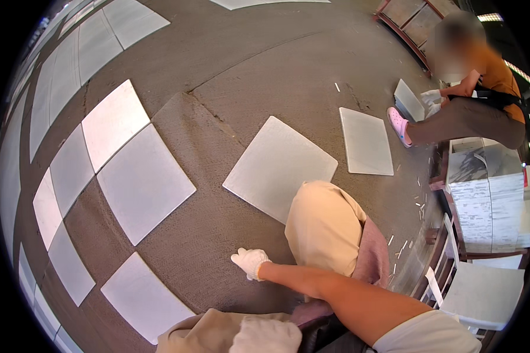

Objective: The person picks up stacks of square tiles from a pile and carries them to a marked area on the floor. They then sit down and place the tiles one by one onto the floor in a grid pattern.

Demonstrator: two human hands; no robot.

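Note:
My right hand point(251, 263), in a white glove, hangs over the dark floor beside my raised knee point(324, 226). Its fingers are curled closed and nothing shows in them. My left hand point(266, 336), gloved in white too, rests low against my lap at the bottom edge; its fingers cannot be made out. Nearest my right hand, beyond the knee, a square pale grey tile point(280, 167) lies flat, one corner hidden by my leg. Another tile point(146, 297) lies to the left of my lap, and a larger one point(147, 182) lies beyond it.
At far right a co-worker point(483, 82) in an orange top crouches, gloved hands at a tilted tile point(408, 100). A single tile point(366, 141) lies between us. Stacked tiles point(489, 194) stand on the right, with white scraps point(401, 249) scattered before them. More tiles point(76, 156) cover the left.

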